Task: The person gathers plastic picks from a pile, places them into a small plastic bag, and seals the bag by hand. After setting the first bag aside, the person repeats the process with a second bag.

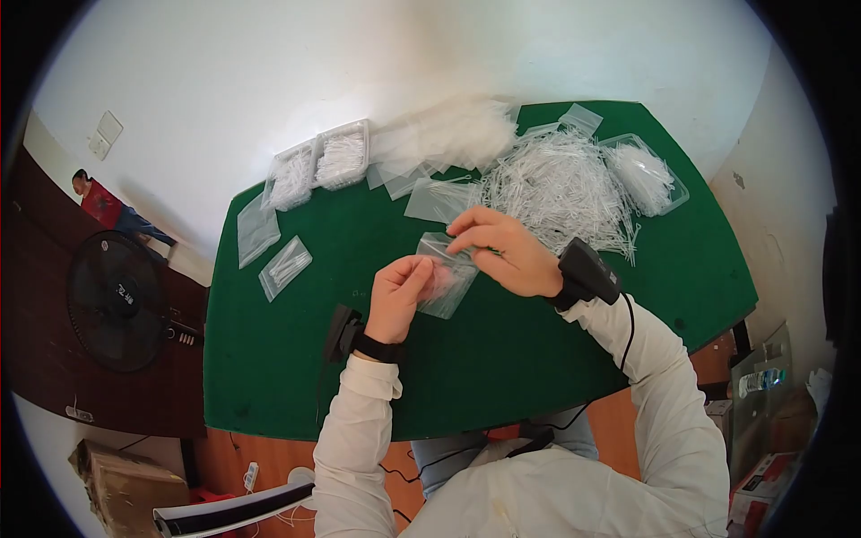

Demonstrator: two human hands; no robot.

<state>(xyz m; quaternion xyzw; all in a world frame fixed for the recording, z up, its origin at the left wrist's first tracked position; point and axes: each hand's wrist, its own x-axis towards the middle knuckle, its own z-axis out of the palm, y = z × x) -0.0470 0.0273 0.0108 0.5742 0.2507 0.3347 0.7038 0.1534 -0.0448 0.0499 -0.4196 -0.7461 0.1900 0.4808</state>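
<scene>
Over the middle of the green table, my left hand point(399, 294) pinches a clear zip bag point(439, 309) at its left side between thumb and fingertips. A pinkish tint shows through the plastic; what lies inside is too blurred to tell. My right hand point(511, 255) hovers at the upper right of this bag, fingers bent and apart, fingertips near the top edge. Nothing can be made out in its grip. Just beyond lies another clear bag point(437, 203), with a few thin clear sticks by it. A large heap of thin, clear looped sticks point(556, 184) spreads behind my right hand.
Two clear trays of white sticks point(342, 158) stand at the back left. Nearby lie a filled bag point(287, 267) and a flat bag point(257, 231). Loose bags point(448, 134) pile along the wall; another clear tray point(641, 177) sits right. A black fan point(118, 300) stands left.
</scene>
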